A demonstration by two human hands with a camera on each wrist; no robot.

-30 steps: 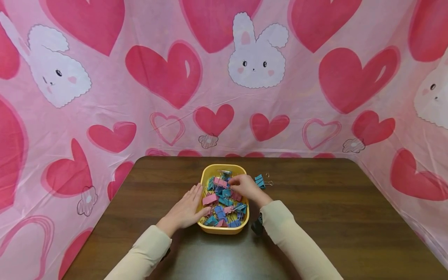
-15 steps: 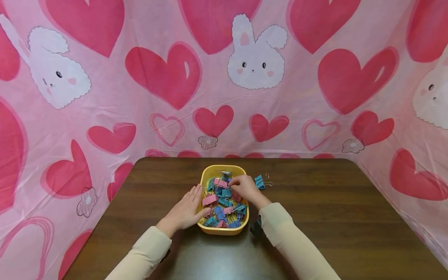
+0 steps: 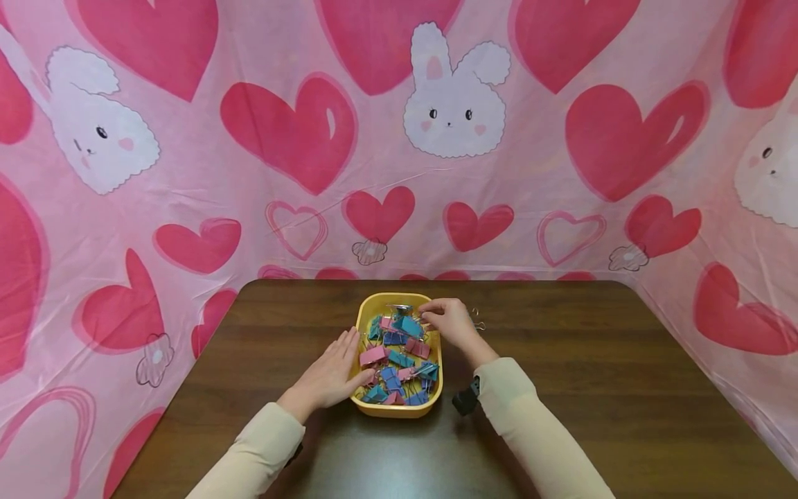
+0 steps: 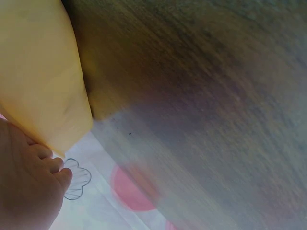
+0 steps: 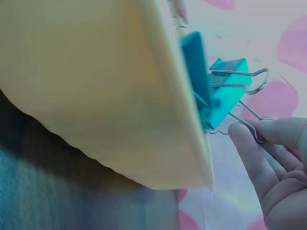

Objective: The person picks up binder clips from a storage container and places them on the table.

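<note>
A yellow plastic bin (image 3: 399,412) holds a heap of pink, teal and blue binder clips. Over its far right part, my right hand (image 3: 454,321) pinches a wire handle of a teal binder clip (image 5: 230,96) between thumb and fingertip. From above, that clip overlaps the heap; the right wrist view has it just above the rim. My left hand (image 3: 327,374) lies along the bin's left side with straight fingers, the fingertips at the rim and the thumb over the near left edge. In the left wrist view, its fingers (image 4: 45,158) touch the bin's outer wall.
To the right of the bin, the wire handles (image 3: 479,325) of a clip on the table show past my right hand, which hides its body. The brown wooden table (image 3: 592,388) reaches back to a pink cloth (image 3: 524,173) with hearts and rabbits.
My right hand has moved right and slightly away from me, bringing a teal binder clip up from the heap. It now covers the teal clip on the table. My left hand stays put.
</note>
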